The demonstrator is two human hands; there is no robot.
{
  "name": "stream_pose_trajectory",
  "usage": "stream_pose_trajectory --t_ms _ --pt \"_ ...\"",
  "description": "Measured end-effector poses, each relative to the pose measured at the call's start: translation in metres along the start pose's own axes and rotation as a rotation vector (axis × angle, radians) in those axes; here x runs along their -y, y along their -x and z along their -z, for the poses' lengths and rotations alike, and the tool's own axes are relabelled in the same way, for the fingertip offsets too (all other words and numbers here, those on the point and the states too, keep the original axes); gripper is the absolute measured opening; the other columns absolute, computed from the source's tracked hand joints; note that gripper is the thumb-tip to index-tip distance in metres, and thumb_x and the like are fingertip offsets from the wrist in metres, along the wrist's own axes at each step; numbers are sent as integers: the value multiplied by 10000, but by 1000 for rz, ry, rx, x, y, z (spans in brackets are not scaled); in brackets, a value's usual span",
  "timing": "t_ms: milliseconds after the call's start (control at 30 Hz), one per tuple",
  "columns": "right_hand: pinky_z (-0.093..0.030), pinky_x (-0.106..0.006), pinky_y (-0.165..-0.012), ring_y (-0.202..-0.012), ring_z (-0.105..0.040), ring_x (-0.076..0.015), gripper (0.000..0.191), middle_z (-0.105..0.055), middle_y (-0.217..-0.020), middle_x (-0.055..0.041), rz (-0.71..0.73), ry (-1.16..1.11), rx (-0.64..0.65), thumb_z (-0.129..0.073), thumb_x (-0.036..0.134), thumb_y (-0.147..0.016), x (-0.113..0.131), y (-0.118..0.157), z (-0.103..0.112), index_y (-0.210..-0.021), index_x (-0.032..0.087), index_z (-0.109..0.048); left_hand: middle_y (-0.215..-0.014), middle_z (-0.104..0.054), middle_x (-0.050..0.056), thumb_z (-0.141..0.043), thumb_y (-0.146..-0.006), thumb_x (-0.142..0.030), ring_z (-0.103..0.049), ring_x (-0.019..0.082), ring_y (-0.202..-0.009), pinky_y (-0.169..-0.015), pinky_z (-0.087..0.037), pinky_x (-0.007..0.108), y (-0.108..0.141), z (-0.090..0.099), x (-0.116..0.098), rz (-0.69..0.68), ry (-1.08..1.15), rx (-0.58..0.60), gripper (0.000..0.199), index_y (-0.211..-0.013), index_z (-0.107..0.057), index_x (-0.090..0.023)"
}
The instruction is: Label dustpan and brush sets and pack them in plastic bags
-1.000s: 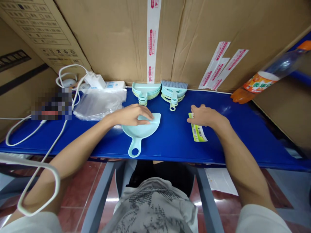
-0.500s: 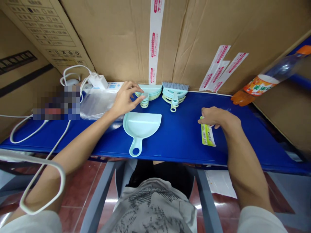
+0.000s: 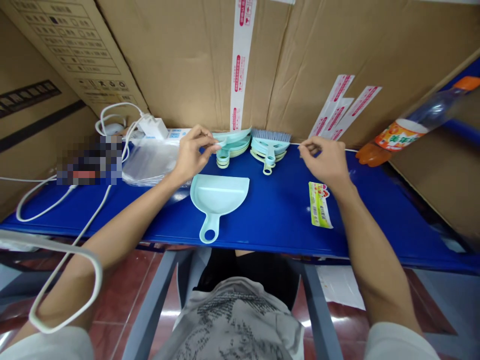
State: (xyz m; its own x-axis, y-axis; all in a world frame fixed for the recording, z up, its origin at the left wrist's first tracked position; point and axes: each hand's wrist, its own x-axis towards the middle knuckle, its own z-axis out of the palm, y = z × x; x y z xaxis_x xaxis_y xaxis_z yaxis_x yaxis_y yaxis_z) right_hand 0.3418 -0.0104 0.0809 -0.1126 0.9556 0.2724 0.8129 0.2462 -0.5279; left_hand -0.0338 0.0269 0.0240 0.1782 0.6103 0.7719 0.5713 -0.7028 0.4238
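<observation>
My left hand [image 3: 197,152] pinches the handle of the top dustpan [image 3: 234,136], which is tilted up off a stack of dustpans [image 3: 236,149] at the back of the blue table. Curled in the air above the table, my right hand [image 3: 324,157] has its fingertips together; whether anything is between them cannot be made out. Below it lies a green and white label card [image 3: 320,205]. A single light-blue dustpan [image 3: 219,195] lies near the front edge, handle toward me. Stacked brushes [image 3: 270,145] with grey bristles sit right of the dustpan stack.
Clear plastic bags [image 3: 150,160], a white power adapter [image 3: 153,126] and white cables are on the left. An orange drink bottle [image 3: 403,132] lies at the right. Cardboard boxes [image 3: 180,65] stand along the back of the blue table [image 3: 277,215].
My left hand has lifted the handle of the top dustpan off the stack. My right hand has left the label card and moved up and back; the card stays on the table.
</observation>
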Motion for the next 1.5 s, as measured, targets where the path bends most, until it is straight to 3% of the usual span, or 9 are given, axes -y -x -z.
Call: stream_pose_trajectory --t_ms 133,233,400,500,600,700,867,1167,1500 --pt "-627 -360 -687 -881 -731 -245 677 -747 -1131 -72 23 -650 129 -677 792 -908 17 5 -14 -1404 342 -575 -1063 -689 73 -759 -1025 -382 -678 180 -807 -780 -619 386 8 6 -35 -258 62 -77 129 -1023 -803 -261" --pt "-640 -326 -679 -904 -762 -230 828 -737 -1172 -45 -52 -831 288 -619 895 -879 20 4 -15 -1539 438 -417 -1058 -724 61 -776 -1011 -254 -716 173 -821 -669 -631 321 23 1 -64 -537 46 -16 140 -1144 -782 -297" --pt "-593 -260 -502 -591 -686 -161 796 -705 -790 26 -180 -850 354 -933 437 -787 1 -2 1 -1486 302 -577 -1087 -780 67 -645 -1060 -130 -736 137 -722 -600 -630 274 48 -13 -102 -724 106 234 198 -1205 -723 -241" --pt "-612 -273 -486 -598 -697 -166 694 -775 -845 -26 -218 -733 517 -984 305 -703 -9 2 27 -1345 205 -738 -1237 -752 130 -636 -1082 -198 -773 169 -840 -698 -674 297 50 -16 -106 -684 220 352 258 -1335 -678 -221" --pt "-655 -274 -555 -673 -741 -178 643 -816 -951 -45 -209 -602 619 -995 353 -715 -19 9 53 -1307 213 -789 -1338 -682 157 -684 -1071 -358 -765 218 -971 -825 -688 366 42 -14 -94 -482 200 365 305 -1351 -663 -238" --pt "-643 -244 -525 -678 -757 -178 699 -811 -937 -33 -187 -504 716 -1002 441 -727 -31 9 61 -1346 230 -757 -1440 -602 190 -622 -1089 -501 -737 280 -1136 -949 -673 467 35 -14 -74 -294 66 524 400 -1364 -647 -211" --pt "-569 -239 -414 -605 -754 -187 718 -801 -914 -48 -238 -383 822 -1015 511 -712 -40 1 38 -1277 210 -690 -1639 -461 248 -582 -1076 -621 -610 404 -1428 -1039 -635 581 35 -18 -58 -214 -55 819 693 -1603 -491 -179" --pt "-471 -261 -387 -510 -726 -206 695 -791 -811 -50 -371 -148 725 -1054 539 -561 -29 1 11 -978 232 -591 -1724 -473 183 -482 -1127 -591 -485 368 -1587 -1318 -391 603 34 -16 -70 -259 -75 912 625 -1622 -557 -217" --pt "-490 -279 -452 -536 -734 -206 365 -829 -853 -68 -273 137 659 -907 369 -761 -22 -2 2 -909 226 -606 -1753 -445 194 -482 -1117 -624 -440 351 -1627 -1370 -323 544 34 -19 -65 -201 -77 923 758 -1684 -465 -121"
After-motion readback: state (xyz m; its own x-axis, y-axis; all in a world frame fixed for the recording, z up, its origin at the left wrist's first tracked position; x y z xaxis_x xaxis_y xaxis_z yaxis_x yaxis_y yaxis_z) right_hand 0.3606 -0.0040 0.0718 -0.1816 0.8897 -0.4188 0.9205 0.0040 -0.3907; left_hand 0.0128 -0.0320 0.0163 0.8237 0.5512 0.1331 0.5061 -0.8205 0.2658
